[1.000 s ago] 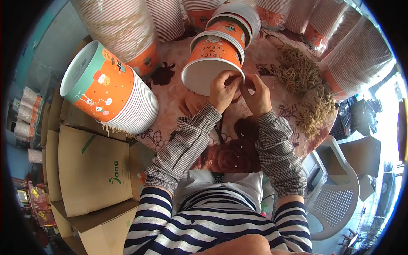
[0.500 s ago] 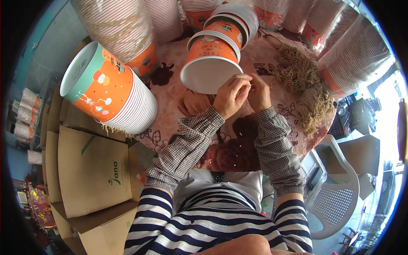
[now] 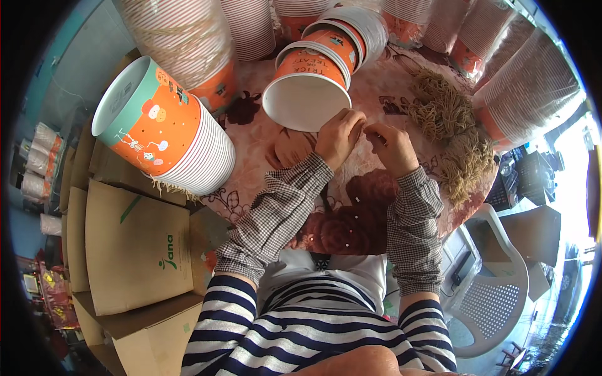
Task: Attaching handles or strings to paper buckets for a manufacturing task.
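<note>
My left hand (image 3: pixel 340 139) is closed with its fingertips pinched together, just below the open rim of an orange paper bucket (image 3: pixel 307 103) lying on its side, its white inside toward me. My right hand (image 3: pixel 394 149) is beside it, a small gap away, with fingers curled in and the thumb against them. Whatever is between the fingertips is too small to make out. Behind the nearest bucket, several more paper buckets (image 3: pixel 370 28) lie on their sides in a loose row. Both forearms wear checked sleeve covers.
A tilted stack of orange and green paper buckets (image 3: pixel 160 128) stands at the left. Tall wrapped stacks (image 3: pixel 530 81) line the back and right. Tangled tan strings (image 3: pixel 445 113) lie on the flowered tablecloth (image 3: pixel 376 188). Cardboard boxes (image 3: pixel 138 244) are left, a plastic chair (image 3: pixel 495 294) right.
My right hand has moved right and slightly toward me, widening the gap from my left hand. The left hand stays closed near the bucket's rim. The whole view has shifted slightly.
</note>
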`<move>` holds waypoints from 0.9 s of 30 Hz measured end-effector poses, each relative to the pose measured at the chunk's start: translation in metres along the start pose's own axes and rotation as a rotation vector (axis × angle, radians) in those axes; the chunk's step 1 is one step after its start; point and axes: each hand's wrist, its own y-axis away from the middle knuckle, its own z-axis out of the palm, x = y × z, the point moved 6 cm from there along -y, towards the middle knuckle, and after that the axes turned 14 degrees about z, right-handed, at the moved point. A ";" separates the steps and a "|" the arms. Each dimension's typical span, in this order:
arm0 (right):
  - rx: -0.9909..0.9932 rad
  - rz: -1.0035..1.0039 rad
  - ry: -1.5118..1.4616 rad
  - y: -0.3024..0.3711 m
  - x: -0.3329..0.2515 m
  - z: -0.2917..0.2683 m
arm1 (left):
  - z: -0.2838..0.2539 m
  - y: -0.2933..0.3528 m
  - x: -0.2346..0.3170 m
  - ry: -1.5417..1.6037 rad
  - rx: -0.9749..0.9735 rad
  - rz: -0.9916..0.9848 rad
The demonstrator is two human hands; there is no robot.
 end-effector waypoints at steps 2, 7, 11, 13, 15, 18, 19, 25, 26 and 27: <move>-0.011 -0.005 -0.034 0.001 -0.004 0.000 | -0.004 0.002 -0.004 0.045 0.048 -0.013; 0.054 -0.011 -0.145 0.002 -0.014 -0.009 | -0.003 0.008 -0.009 0.152 -0.004 -0.100; 0.171 -0.061 -0.235 0.000 -0.012 -0.012 | -0.003 0.008 -0.003 0.200 0.002 -0.133; 0.160 -0.041 -0.268 -0.002 -0.009 -0.007 | -0.004 0.008 -0.001 0.197 -0.016 -0.104; 0.148 -0.023 -0.302 -0.004 -0.006 -0.003 | -0.004 0.008 0.001 0.191 -0.033 -0.075; 0.151 -0.006 -0.352 -0.006 0.001 -0.002 | -0.002 0.007 0.001 0.255 -0.046 -0.107; 0.140 0.017 -0.375 -0.008 0.006 -0.001 | 0.000 0.008 0.001 0.271 -0.085 -0.112; 0.004 0.139 -0.432 -0.015 0.023 0.013 | 0.003 0.008 0.005 0.369 -0.111 -0.032; 0.072 0.166 -0.465 -0.014 0.024 0.009 | 0.001 0.006 0.006 0.371 -0.117 -0.046; 0.141 0.194 -0.497 -0.013 0.025 0.004 | -0.001 0.006 0.008 0.392 -0.088 -0.090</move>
